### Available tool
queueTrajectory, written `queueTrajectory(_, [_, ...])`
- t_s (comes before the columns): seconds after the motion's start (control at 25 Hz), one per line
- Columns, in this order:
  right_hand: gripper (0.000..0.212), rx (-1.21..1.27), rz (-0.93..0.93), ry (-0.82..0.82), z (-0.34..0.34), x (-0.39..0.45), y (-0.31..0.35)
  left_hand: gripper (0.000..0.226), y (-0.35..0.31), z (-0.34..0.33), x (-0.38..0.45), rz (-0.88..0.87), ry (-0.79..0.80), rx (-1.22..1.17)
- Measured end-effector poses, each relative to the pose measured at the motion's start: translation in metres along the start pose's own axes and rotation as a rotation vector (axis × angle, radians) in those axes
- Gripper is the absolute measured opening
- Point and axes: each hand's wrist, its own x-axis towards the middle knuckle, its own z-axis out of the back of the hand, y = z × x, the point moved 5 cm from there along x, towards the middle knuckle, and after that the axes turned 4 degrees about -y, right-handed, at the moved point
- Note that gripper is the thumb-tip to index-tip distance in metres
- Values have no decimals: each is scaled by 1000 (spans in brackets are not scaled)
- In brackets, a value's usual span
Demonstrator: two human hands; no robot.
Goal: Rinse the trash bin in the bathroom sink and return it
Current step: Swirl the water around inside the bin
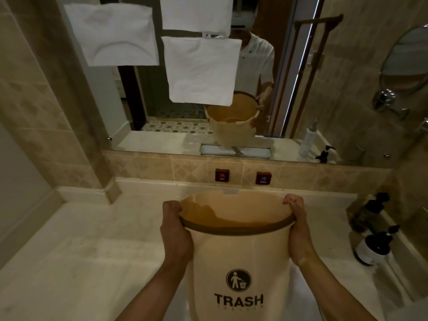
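A cream plastic trash bin (238, 256) with a brown rim ring and the word TRASH on its front is held up in front of me, tilted so its open top faces away toward the wall. My left hand (174, 230) grips the rim on the left side. My right hand (298, 228) grips the rim on the right side. The inside of the bin looks bare. The bin hides the sink basin below it; only a pale strip shows under it. The mirror (139, 100) reflects the bin and the person holding it.
A marble counter (81, 251) spreads to the left. Red HOT (222, 175) and COLD (263, 178) buttons sit on the tiled backsplash. Dark pump bottles (375, 246) stand on the right counter. White cloths (201, 70) hang over the mirror. A round swivel mirror (403, 63) is mounted at right.
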Motion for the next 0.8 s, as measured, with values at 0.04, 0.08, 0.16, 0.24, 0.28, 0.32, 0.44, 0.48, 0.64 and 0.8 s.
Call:
queueTrajectory(0.04, [23,-21,15,-10,3,1,1,23,2,-4,3,13,10,-21])
queueTrajectory(0.08, [23,-54,38,-19,8,3,2,20,4,-10,3,19,29,-37])
queueTrajectory(0.16, [20,-87,64,-40,21,5,3,12,10,-22,-3,20,71,-64])
queueTrajectory(0.24, [20,-84,52,-40,28,6,1,7,19,-26,-10,25,82,-74])
queueTrajectory(0.28, [21,-81,49,-38,27,4,-1,8,22,-23,-10,35,76,-72])
queueTrajectory(0.32, [22,-83,49,-34,23,3,-4,9,24,-18,-7,45,62,-77])
queueTrajectory(0.44, [24,-125,11,-48,10,6,-8,15,20,-11,8,31,41,-89])
queueTrajectory(0.48, [24,-131,-1,-66,11,9,-7,16,17,-15,11,23,44,-94])
queueTrajectory(0.64, [19,-123,-10,-128,35,21,-1,18,16,-45,9,-3,81,-53])
queueTrajectory(0.8, [21,-155,-25,-109,29,21,-2,20,28,-38,9,49,74,-57])
